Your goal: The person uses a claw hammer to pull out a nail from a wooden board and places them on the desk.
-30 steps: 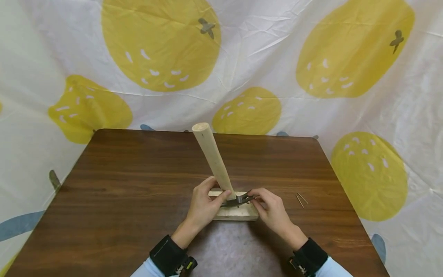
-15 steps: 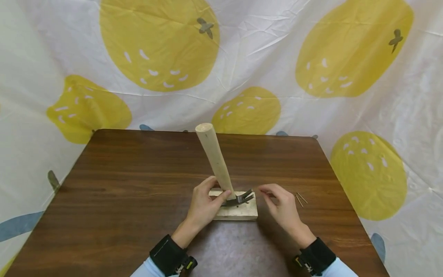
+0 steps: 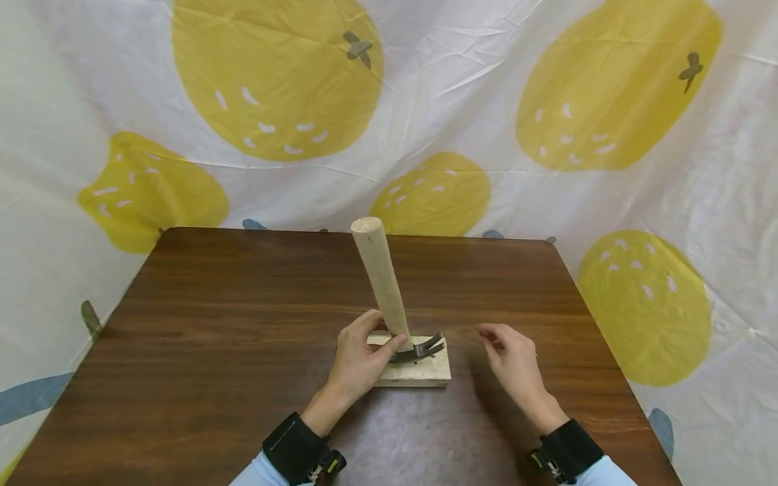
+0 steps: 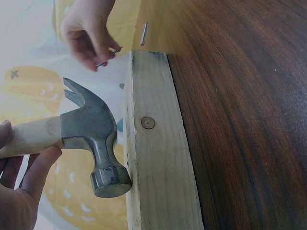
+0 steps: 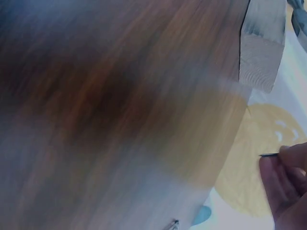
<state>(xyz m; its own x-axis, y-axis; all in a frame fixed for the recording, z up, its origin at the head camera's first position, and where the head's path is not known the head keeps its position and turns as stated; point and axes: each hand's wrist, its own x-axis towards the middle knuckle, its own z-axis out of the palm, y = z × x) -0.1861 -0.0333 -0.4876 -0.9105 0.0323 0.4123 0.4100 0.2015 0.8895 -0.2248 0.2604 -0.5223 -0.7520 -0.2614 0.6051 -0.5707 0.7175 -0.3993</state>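
Note:
My left hand (image 3: 358, 351) grips the wooden handle of a claw hammer (image 4: 88, 120) just by its head, as the left wrist view shows. The handle stands up at a tilt, and the metal head is at the top of a wooden block (image 4: 158, 163). Off to the right of the block, my right hand (image 3: 513, 361) pinches a thin nail (image 5: 268, 155) between thumb and fingers above the table. Its tip pokes out in the right wrist view. Another nail (image 4: 144, 34) lies on the table past the block's end.
The block lies on a brown wood-grain table (image 3: 243, 304). Behind and beside it hangs a white cloth (image 3: 437, 88) printed with yellow lemons. In the head view my right hand mostly covers the loose nails.
My right hand has left the hammer's claw and moved right with the nail in its fingers, over where the loose nails lie. The hammer handle has tipped slightly rightward; my left hand stays put.

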